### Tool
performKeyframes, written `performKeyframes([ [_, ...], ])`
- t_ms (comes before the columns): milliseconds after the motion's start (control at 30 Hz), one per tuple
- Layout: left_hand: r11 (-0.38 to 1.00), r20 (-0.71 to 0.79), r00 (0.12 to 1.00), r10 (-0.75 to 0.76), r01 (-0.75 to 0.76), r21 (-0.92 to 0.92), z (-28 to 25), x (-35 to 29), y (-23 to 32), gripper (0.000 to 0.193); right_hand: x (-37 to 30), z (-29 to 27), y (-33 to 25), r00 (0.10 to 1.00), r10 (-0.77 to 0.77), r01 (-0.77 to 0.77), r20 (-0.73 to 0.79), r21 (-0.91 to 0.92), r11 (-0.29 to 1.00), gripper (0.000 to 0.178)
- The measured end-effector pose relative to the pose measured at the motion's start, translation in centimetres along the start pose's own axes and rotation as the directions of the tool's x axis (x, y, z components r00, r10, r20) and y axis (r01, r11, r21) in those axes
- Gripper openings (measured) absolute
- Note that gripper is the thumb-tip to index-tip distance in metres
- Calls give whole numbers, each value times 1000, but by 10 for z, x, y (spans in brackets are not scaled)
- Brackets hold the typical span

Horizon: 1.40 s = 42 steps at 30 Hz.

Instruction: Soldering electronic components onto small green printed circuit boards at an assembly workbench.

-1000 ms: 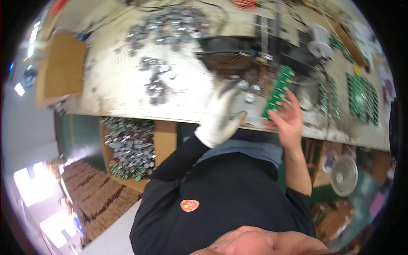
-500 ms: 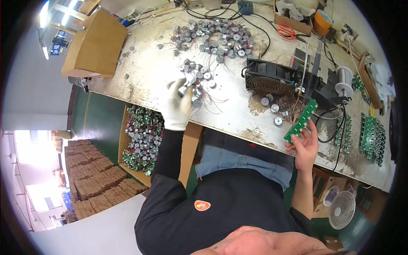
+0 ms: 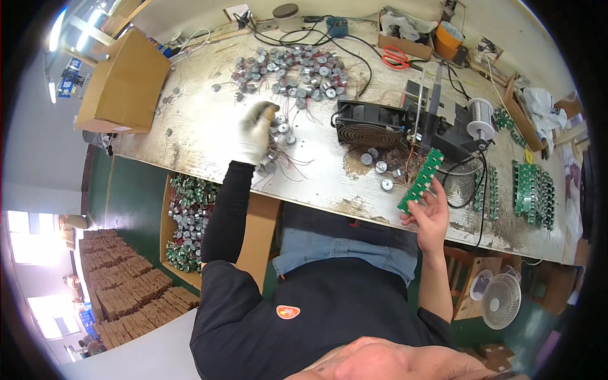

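Note:
My left hand [image 3: 254, 134], in a white glove, is at the left edge of a small cluster of round silver motor-like parts [image 3: 283, 128] with thin red wires. Its fingers are curled together, and whatever lies between them is hidden. In my bare right hand [image 3: 430, 214] is a narrow green circuit board [image 3: 421, 182], gripped near its lower end between thumb and fingers. The board tilts up to the right, above the table's front edge, and small pale components line it. A few loose silver parts [image 3: 380, 166] lie to its left.
A larger heap of the silver parts [image 3: 304, 73] lies farther back. Behind the board stand a black fan [image 3: 370, 123] and a solder spool [image 3: 481, 120]. Rows of green boards [image 3: 532, 196] are at right. A carton [image 3: 123, 82] stands at left; an open box of parts [image 3: 187, 221] sits below.
My left hand's fingers, spread over the small cluster before, have curled together. The view has shifted, so the table appears farther left. My right hand still holds the circuit board.

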State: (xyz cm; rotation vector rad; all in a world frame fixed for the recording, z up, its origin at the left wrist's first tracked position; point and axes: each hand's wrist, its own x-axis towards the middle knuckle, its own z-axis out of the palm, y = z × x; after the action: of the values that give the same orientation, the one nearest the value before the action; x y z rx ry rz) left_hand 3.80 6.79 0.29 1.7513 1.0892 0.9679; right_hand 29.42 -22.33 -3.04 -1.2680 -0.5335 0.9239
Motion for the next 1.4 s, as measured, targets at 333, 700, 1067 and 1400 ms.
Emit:
performKeyframes([
  [333,826,142,975,-168,218,-519,20,-41,55,29,3,-2,-1,999,2,-3,32,15,1000,68],
  [700,993,259,959,113,-114,-12,104,-111,48,16,2,-2,-2,997,54,-58,54,57,997,70],
  [1067,899,568,782,-255,408,-158,152,-128,65,21,5,1,-2,996,43,-58,84,182,982,73],
  [1400,740,611,706,-358,614,-276,163,-122,62,15,4,2,-5,997,16,-32,78,209,977,71],
])
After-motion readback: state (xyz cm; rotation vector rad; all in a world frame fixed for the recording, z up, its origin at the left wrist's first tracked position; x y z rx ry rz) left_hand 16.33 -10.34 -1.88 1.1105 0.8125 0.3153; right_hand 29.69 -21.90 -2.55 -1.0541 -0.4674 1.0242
